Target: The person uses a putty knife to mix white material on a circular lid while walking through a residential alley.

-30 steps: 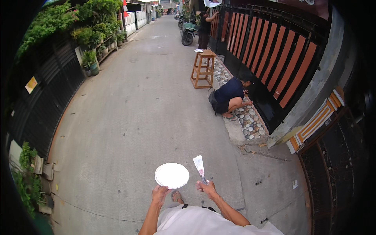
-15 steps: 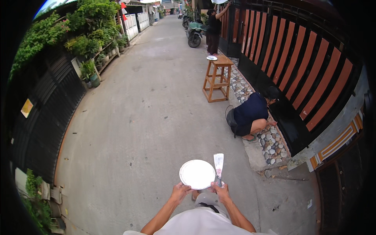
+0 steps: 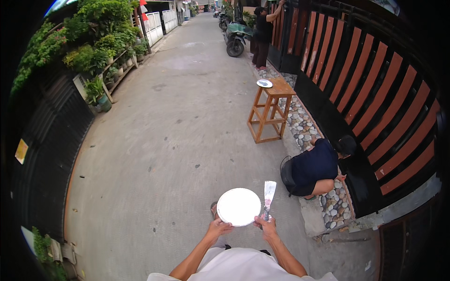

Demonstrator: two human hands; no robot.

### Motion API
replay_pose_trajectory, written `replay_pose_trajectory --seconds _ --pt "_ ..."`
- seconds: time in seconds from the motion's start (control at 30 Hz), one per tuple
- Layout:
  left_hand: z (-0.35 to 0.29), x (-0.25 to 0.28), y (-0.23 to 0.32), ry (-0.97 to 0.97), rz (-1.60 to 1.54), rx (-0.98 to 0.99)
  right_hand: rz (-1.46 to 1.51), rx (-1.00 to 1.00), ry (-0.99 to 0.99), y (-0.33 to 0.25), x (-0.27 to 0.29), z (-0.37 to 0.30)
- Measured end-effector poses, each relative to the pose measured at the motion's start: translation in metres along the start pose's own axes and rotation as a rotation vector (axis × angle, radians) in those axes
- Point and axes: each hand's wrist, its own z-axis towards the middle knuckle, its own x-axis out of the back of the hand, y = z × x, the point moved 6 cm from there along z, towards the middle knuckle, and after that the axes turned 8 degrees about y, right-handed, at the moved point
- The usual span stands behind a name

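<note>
A round white plate (image 3: 239, 206), bright enough that its surface detail is washed out, is held out in front of my body. My left hand (image 3: 218, 228) grips its lower left rim with closed fingers. At the lower right rim is my right hand (image 3: 266, 226), closed around the handle of a putty knife (image 3: 269, 194) while its thumb touches the plate. The knife's broad, whitish-smeared blade points up and away, just right of the plate and apart from it.
A wooden stool (image 3: 272, 110) bearing a small white plate (image 3: 264, 83) stands ahead right. A person in dark blue (image 3: 311, 168) squats by the black and reddish-brown gate (image 3: 370, 98). Farther off, another person (image 3: 262, 37) stands near a parked motorbike (image 3: 236, 40). Potted plants (image 3: 104, 100) line the left side.
I have moved forward along the street: the stool and squatting person now appear nearer and farther right. Both hands keep hold of the plate and putty knife.
</note>
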Motion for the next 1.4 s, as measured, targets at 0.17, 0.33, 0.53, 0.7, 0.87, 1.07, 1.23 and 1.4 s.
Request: replay_pose_trajectory --seconds 0.17,0.33,0.53,0.7,0.87,1.07,1.23,1.4 --pt "0.144 -0.014 0.085 -0.224 0.122 0.035 0.115 0.014 0.138 -0.049 -0.038 0.113" --pt "0.271 -0.025 0.176 -0.175 0.291 0.086 0.137 0.087 0.384 -0.123 -0.056 0.204" --pt "0.43 -0.059 0.272 -0.076 0.198 0.131 0.235 0.144 0.506 -0.187 -0.06 0.332" --pt "0.574 -0.108 0.317 -0.042 0.127 0.151 0.303 0.162 0.604 -0.234 -0.055 0.464" --pt "0.689 -0.16 0.354 -0.019 0.126 0.248 0.324 0.156 0.65 -0.297 -0.051 0.584" --pt "0.831 -0.235 0.446 -0.025 0.241 0.161 0.367 0.203 0.716 -0.385 -0.052 0.692" --pt "0.983 -0.282 0.5 -0.033 0.307 0.059 0.392 0.231 0.799 -0.415 -0.058 0.775" --pt "1.08 -0.345 0.535 -0.166 0.458 0.124 0.454 0.164 0.93 -0.421 -0.071 0.839"
